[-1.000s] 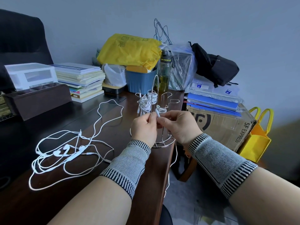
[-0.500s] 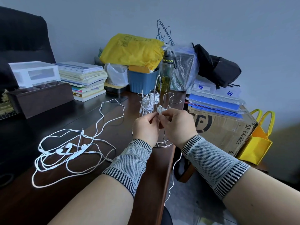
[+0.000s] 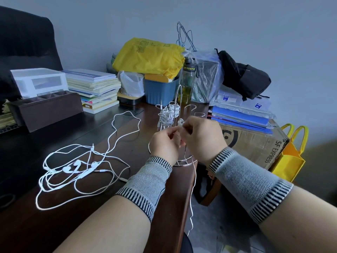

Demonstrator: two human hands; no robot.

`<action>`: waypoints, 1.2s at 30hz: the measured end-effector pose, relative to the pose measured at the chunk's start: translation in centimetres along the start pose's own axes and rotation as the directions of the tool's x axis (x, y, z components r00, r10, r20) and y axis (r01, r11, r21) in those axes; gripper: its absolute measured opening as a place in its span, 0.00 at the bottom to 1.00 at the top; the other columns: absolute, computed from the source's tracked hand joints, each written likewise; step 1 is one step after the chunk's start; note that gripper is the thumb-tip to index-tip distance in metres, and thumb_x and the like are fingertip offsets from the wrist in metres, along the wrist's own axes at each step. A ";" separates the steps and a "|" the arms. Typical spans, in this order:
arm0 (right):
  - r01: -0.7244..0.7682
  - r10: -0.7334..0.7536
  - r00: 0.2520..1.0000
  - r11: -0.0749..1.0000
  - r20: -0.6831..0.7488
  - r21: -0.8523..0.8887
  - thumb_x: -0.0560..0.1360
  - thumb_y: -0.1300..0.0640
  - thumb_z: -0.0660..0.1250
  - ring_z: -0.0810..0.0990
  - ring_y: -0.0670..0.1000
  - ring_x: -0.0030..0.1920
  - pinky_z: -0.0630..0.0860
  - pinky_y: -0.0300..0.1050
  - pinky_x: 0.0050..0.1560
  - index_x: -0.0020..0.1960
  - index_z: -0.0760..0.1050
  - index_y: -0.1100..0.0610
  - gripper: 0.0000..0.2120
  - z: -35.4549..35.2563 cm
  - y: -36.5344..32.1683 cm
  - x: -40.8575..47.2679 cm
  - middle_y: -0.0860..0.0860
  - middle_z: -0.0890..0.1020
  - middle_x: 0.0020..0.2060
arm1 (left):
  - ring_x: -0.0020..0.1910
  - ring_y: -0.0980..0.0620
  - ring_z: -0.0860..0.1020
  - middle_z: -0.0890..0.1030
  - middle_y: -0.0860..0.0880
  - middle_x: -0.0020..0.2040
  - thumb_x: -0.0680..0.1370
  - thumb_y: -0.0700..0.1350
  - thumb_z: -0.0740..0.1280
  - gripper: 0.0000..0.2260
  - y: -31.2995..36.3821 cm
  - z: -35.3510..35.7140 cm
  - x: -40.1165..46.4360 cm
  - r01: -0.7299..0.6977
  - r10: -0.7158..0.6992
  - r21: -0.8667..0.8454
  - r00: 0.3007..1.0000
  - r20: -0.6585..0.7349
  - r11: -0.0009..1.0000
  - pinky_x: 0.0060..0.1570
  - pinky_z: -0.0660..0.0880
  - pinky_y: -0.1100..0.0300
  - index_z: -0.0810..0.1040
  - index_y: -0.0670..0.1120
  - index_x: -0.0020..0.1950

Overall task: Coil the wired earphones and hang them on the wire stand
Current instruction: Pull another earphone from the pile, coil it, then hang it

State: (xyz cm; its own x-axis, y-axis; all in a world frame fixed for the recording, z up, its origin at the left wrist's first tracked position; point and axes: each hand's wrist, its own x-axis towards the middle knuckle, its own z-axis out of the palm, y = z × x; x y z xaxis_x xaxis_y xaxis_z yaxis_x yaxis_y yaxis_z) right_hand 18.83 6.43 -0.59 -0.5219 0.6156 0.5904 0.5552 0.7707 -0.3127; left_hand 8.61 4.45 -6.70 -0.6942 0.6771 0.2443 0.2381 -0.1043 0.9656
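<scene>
**Both hands pinch an earphone cable at the wire stand**

Right now, in the head view, the left hand (image 3: 166, 143) and the right hand (image 3: 201, 137) meet just in front of the wire stand (image 3: 184, 157), fingers curled, each pinching a white earphone cable (image 3: 193, 189). A small white bundle of that cable shows at the right hand's fingertips (image 3: 180, 123), and its free end hangs down past the edge of the desk (image 3: 91, 225) between the forearms. Both wrists wear grey knitted wrist bands (image 3: 147, 181).

Coiled earphones (image 3: 166, 116) already hang on the stand's left prongs, with a plug sticking up above them. On the desk to the left lies a loose tangle of earphones (image 3: 76, 170), its cables looping toward the stand but apart from it.

Behind the stand are a blue bin (image 3: 160, 90), a bottle (image 3: 187, 81), a yellow bag (image 3: 149, 57) and a stack of books (image 3: 94, 88). To the right a cardboard box (image 3: 255, 143) carries blue folders (image 3: 240, 118), with a black backpack (image 3: 244, 75) above.
</scene>
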 end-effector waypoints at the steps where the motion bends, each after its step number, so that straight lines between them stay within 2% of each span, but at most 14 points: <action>1: 0.050 -0.050 0.999 0.997 -0.004 -0.058 0.76 0.53 0.64 0.80 0.54 0.36 0.78 0.49 0.41 0.43 0.79 0.58 0.10 -0.4 -0.3 0.7 0.53 0.82 0.35 | 0.27 0.60 0.80 0.80 0.54 0.29 0.79 0.41 0.65 0.08 0.1 0.0 -0.1 0.010 -0.010 -0.008 1.000 0.011 1.000 0.34 0.77 0.63 0.83 0.42 0.52; 3: 0.140 -0.139 0.990 0.979 0.018 -0.151 0.77 0.55 0.62 0.79 0.55 0.38 0.78 0.51 0.43 0.44 0.78 0.60 0.10 -1.2 -0.7 2.1 0.54 0.81 0.37 | 0.27 0.63 0.79 0.80 0.54 0.30 0.80 0.42 0.65 0.08 0.0 0.1 -0.1 0.009 -0.008 -0.031 1.000 0.030 0.999 0.36 0.77 0.64 0.82 0.41 0.54; 5: 0.194 -0.182 0.980 0.962 0.078 -0.192 0.78 0.56 0.61 0.80 0.55 0.41 0.78 0.51 0.45 0.46 0.79 0.60 0.10 -1.9 -1.0 3.4 0.55 0.82 0.39 | 0.31 0.60 0.81 0.82 0.53 0.32 0.79 0.43 0.66 0.09 0.0 0.1 -0.1 -0.005 0.006 -0.053 1.000 0.021 0.999 0.42 0.81 0.58 0.83 0.42 0.54; 7: 0.182 -0.157 0.976 0.968 0.150 -0.171 0.78 0.56 0.63 0.80 0.54 0.43 0.78 0.48 0.47 0.47 0.80 0.60 0.10 -2.4 -1.1 4.4 0.54 0.83 0.41 | 0.33 0.57 0.83 0.84 0.53 0.34 0.78 0.44 0.67 0.08 0.0 0.2 -0.1 -0.002 0.003 -0.070 1.000 0.012 0.998 0.48 0.82 0.52 0.83 0.44 0.53; 9: 0.198 -0.161 0.964 0.966 0.212 -0.167 0.78 0.55 0.64 0.80 0.53 0.44 0.77 0.46 0.47 0.47 0.81 0.59 0.09 -3.0 -1.1 5.0 0.54 0.83 0.42 | 0.34 0.55 0.83 0.84 0.54 0.34 0.78 0.45 0.67 0.07 -0.1 0.4 0.0 -0.006 0.007 -0.073 1.000 0.009 0.997 0.49 0.81 0.49 0.83 0.45 0.54; 12: 0.338 -0.261 0.914 0.914 0.309 -0.226 0.78 0.53 0.64 0.80 0.53 0.45 0.77 0.49 0.50 0.47 0.80 0.58 0.09 -3.0 -1.7 5.3 0.53 0.83 0.43 | 0.34 0.54 0.83 0.84 0.53 0.33 0.78 0.45 0.68 0.07 -0.2 0.3 0.2 -0.011 0.011 -0.067 1.000 -0.004 0.998 0.50 0.81 0.48 0.83 0.46 0.53; 15: 0.405 -0.305 0.892 0.866 0.334 -0.292 0.78 0.52 0.63 0.79 0.54 0.46 0.76 0.51 0.51 0.48 0.78 0.57 0.09 -2.6 -1.8 5.7 0.53 0.83 0.43 | 0.33 0.55 0.82 0.84 0.53 0.34 0.78 0.44 0.67 0.07 0.0 0.3 0.0 -0.017 0.016 -0.056 1.000 -0.011 0.998 0.50 0.81 0.48 0.83 0.45 0.54; 17: 0.377 -0.279 0.905 0.875 0.320 -0.304 0.78 0.53 0.63 0.79 0.54 0.45 0.77 0.51 0.50 0.47 0.78 0.58 0.09 -2.6 -1.5 6.0 0.53 0.82 0.43 | 0.33 0.54 0.82 0.83 0.53 0.34 0.78 0.43 0.67 0.08 0.0 0.3 -0.1 -0.025 0.024 -0.052 1.000 -0.019 0.998 0.50 0.81 0.48 0.83 0.44 0.55; 20: 0.263 -0.160 0.930 0.919 0.330 -0.295 0.78 0.55 0.63 0.79 0.52 0.43 0.78 0.47 0.48 0.47 0.80 0.59 0.10 -3.1 -1.1 6.5 0.53 0.83 0.42 | 0.35 0.52 0.83 0.83 0.54 0.34 0.78 0.44 0.67 0.09 -0.2 0.3 -0.1 -0.036 0.035 -0.035 0.999 -0.028 0.999 0.49 0.81 0.48 0.83 0.45 0.56; 24: 0.168 -0.024 0.898 0.942 0.439 -0.291 0.79 0.55 0.63 0.80 0.51 0.47 0.79 0.45 0.49 0.52 0.81 0.60 0.11 -3.7 -0.9 7.1 0.52 0.82 0.46 | 0.36 0.52 0.83 0.83 0.55 0.34 0.79 0.44 0.66 0.10 -0.1 0.4 -0.2 -0.047 0.047 -0.008 0.998 -0.038 0.999 0.48 0.81 0.49 0.82 0.44 0.57; 30: 0.179 0.001 0.866 0.933 0.500 -0.312 0.80 0.55 0.60 0.80 0.52 0.48 0.79 0.48 0.54 0.54 0.80 0.60 0.13 -3.5 -1.6 7.3 0.53 0.81 0.47 | 0.36 0.55 0.83 0.83 0.54 0.37 0.80 0.45 0.64 0.12 0.5 0.5 -0.7 -0.070 0.071 0.044 0.997 -0.013 0.997 0.45 0.81 0.55 0.80 0.45 0.61; 36: 0.165 -0.010 0.871 0.948 0.491 -0.273 0.80 0.55 0.61 0.78 0.51 0.46 0.78 0.47 0.52 0.51 0.79 0.60 0.11 -3.1 -1.3 7.2 0.52 0.80 0.45 | 0.32 0.58 0.80 0.82 0.56 0.34 0.81 0.45 0.63 0.11 0.7 0.5 -0.8 -0.068 0.068 0.023 0.998 -0.004 0.997 0.48 0.81 0.51 0.80 0.45 0.60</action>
State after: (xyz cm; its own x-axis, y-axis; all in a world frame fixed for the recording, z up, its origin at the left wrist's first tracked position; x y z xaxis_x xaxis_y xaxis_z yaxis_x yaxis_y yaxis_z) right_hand 16.37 9.37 6.39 -0.7784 0.6090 0.1524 0.6168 0.7871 0.0046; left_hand 9.65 4.24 -6.26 -0.6794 0.6652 0.3097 0.3003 -0.1330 0.9445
